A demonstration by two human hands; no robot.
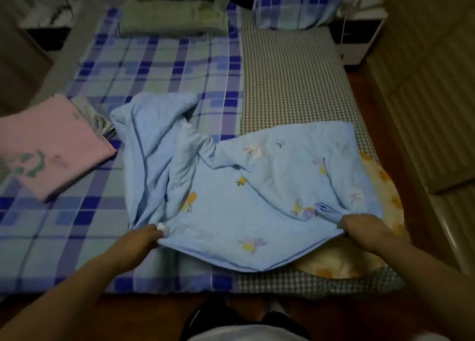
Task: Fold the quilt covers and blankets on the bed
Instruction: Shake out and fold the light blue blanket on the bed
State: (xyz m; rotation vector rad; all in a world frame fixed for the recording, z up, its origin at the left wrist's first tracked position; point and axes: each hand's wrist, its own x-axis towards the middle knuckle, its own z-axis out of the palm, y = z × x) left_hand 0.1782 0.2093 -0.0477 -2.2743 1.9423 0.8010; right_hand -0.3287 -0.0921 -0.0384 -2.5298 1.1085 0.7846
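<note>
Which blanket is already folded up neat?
The pink blanket at the bed's left edge. It lies in a flat folded rectangle, while the light blue flowered quilt both hands hold is rumpled.

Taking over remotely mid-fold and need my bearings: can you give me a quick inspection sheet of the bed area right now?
Surface: bed with blue plaid sheet; checked sheet on its right side.
Job's things: light blue floral quilt cover, rumpled, not yet folded; pink folded blanket at left; yellow-orange blanket partly under the blue cover.
Clutter: green pillows and plaid bundle at the head.
Grippers: left hand and right hand each grip the cover's near edge.
Cables: thin white cord by the right nightstand.
Surroundings: wooden floor; room dim.
</note>
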